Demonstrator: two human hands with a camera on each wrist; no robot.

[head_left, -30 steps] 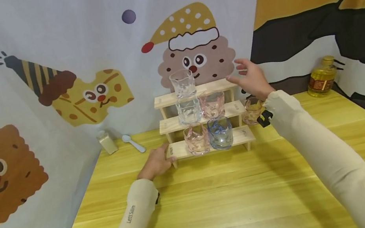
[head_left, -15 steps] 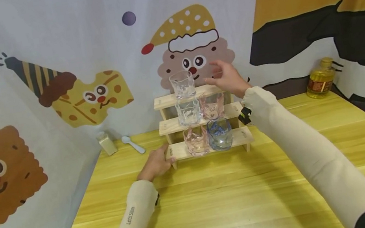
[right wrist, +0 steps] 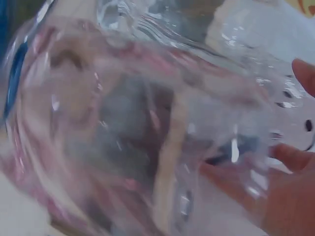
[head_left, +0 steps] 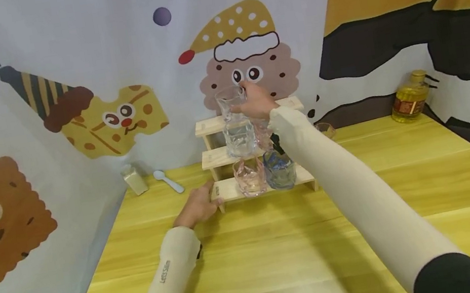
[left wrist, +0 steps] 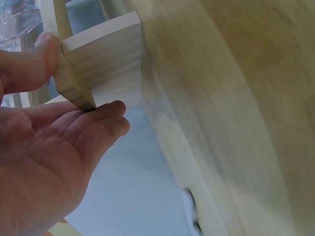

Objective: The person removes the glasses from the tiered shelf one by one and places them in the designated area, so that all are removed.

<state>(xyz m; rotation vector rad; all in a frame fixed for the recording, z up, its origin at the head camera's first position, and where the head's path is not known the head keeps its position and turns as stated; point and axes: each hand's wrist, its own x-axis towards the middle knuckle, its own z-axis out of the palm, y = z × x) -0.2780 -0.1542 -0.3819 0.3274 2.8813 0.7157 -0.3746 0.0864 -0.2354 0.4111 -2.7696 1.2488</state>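
Observation:
A three-tier wooden rack stands at the back of the yellow table. On its top tier is a clear glass, and my right hand grips it at the rim. In the right wrist view the clear glass fills the frame, blurred, with my fingers behind it. A second clear glass and a half-hidden pink glass sit on the middle tier. A pink glass and a blue glass sit on the bottom tier. My left hand pinches the bottom shelf's left end between thumb and fingers.
Another small glass stands on the table right of the rack. An oil bottle is at the back right. A pale spoon and a small box lie left of the rack. A cartoon-print cloth hangs close behind.
My right hand has swept left from the rack's right side to the top clear glass and taken hold of it. The left hand has stayed on the bottom shelf.

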